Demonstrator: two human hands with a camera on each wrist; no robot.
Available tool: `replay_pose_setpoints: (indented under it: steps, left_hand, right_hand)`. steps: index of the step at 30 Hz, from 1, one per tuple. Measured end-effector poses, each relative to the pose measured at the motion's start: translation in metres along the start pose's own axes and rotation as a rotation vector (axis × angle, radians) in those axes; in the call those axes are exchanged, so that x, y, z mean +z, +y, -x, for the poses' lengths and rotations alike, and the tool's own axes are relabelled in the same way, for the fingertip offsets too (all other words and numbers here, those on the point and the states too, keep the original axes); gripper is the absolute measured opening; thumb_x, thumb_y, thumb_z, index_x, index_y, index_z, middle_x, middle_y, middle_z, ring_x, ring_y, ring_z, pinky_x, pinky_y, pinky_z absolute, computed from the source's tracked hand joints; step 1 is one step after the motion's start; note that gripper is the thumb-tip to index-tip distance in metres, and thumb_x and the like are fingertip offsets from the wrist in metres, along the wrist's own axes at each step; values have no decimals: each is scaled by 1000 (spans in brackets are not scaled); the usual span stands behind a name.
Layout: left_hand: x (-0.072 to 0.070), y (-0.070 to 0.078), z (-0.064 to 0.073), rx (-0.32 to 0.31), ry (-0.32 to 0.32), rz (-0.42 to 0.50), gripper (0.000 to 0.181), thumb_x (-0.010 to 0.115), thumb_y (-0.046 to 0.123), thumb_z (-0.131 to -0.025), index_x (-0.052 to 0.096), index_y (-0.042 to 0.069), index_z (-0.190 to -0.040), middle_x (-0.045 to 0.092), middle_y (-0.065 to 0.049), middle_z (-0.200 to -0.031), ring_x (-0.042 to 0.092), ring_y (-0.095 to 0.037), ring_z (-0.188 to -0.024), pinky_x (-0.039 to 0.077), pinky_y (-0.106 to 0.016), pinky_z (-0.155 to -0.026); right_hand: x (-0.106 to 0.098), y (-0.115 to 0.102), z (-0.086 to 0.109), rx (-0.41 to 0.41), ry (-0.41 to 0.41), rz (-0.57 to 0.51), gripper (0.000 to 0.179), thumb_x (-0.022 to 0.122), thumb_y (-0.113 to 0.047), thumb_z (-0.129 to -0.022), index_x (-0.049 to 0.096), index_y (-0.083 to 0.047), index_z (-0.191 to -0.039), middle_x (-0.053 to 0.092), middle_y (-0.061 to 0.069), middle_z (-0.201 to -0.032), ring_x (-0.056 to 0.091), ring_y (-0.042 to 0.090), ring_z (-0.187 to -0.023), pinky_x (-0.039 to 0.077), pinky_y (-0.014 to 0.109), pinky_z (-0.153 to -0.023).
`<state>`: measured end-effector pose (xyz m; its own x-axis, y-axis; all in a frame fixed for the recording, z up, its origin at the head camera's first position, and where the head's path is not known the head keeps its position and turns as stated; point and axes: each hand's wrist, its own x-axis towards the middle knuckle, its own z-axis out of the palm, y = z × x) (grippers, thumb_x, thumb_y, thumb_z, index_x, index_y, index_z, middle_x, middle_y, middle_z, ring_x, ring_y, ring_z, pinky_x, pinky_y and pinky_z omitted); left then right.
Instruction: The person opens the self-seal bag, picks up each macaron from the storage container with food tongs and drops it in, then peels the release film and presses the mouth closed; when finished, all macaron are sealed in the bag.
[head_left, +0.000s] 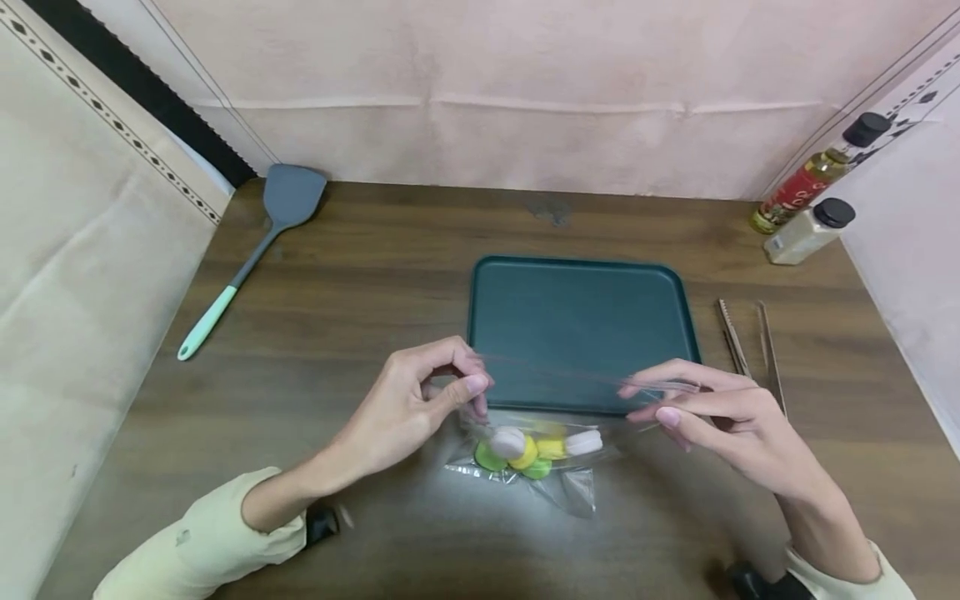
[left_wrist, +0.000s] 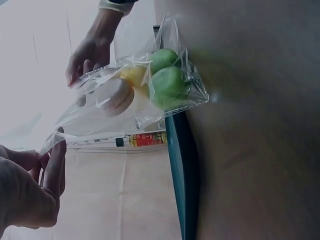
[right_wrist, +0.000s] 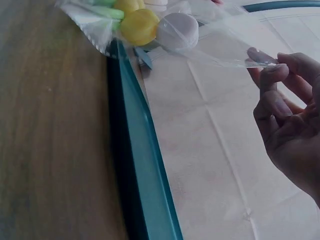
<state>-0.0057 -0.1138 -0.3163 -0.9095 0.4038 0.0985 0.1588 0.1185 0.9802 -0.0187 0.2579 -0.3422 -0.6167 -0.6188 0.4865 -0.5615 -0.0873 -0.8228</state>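
A clear plastic bag (head_left: 576, 493) hangs between the two hands, over the near edge of a dark teal tray (head_left: 581, 325). Inside sit several macarons: green ones (left_wrist: 169, 87), yellow ones (right_wrist: 140, 26) and pale ones (left_wrist: 114, 96). My left hand (head_left: 416, 400) pinches the bag's upper left edge between thumb and fingers. On the other side, my right hand (head_left: 738, 425) pinches the upper right edge, as the right wrist view also shows. The bag's top edge is stretched between them, and its bottom sags with the macarons.
A spatula (head_left: 292, 196) with a mint handle lies at the left. Metal tongs (head_left: 768, 350) lie right of the tray, partly behind the right hand. At the back right stand an oil bottle (head_left: 795, 196) and a black-capped jar (head_left: 806, 237). Pale cloth (head_left: 525, 108) hangs behind the wooden table (head_left: 375, 283).
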Motion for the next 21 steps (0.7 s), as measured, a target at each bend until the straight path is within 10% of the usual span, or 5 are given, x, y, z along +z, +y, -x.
replay_pose_setpoints:
  steps: [7, 21]
  left_hand:
    - [6, 3, 7, 99, 13, -75, 11, 73, 1, -104, 76, 9, -98, 75, -3, -98, 77, -16, -97, 68, -41, -72]
    - [13, -12, -1, 285, 38, 78, 18, 62, -5, -108, 80, -6, -113, 82, -18, -107, 83, -25, -96, 68, -42, -82]
  right_hand:
    - [-3, 1, -4, -108, 105, -86, 28, 60, 25, -97, 78, 4, -91, 72, 23, -132, 81, 23, -110, 55, 24, -66]
    - [-5, 8, -1, -61, 148, -78, 18, 64, 26, -95, 78, 18, -101, 73, 22, -128, 79, 22, -108, 62, 23, -91]
